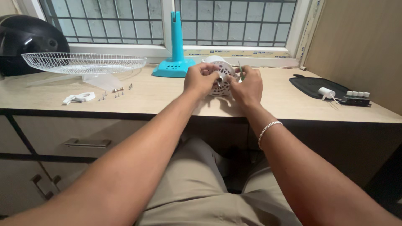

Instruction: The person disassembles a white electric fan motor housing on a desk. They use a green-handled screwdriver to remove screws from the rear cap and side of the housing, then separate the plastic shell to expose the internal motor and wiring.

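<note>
table [167,98]: long wood top under window, front edge just below the hands; drawers under it at left.
helmet [29,42]: black, far left corner, well apart from the work.
grille [83,62]: white wire fan guard, lying flat at left, clear blade part under it; well apart from hands.
stand [176,46]: teal fan base w/ upright post, just behind-left of motor.
mat [314,87]: black, far right; small white capacitor [326,92] and switch block [356,98] w/ wires on/by it.
motor [222,77]: white vented fan motor housing, mid table near front edge, between both hands, shaft pointing toward camera.
left hand [201,78]: grip closed on motor left side, fingers at shaft/hub.
right hand [248,87]: grip closed around a thin green tool [240,69], prob. screwdriver, tip at motor; tip itself hidden.
bracket [79,98]: small white plastic piece, left of screws.
screws [115,94]: loose, scattered at left; near grille.
step tip: judgement – brace motor firm w/ left, keep tool square to the face so it won't slip.
room: open table right of motor up to mat; stand close behind, table edge close in front – keep motor off the edge.
</note>
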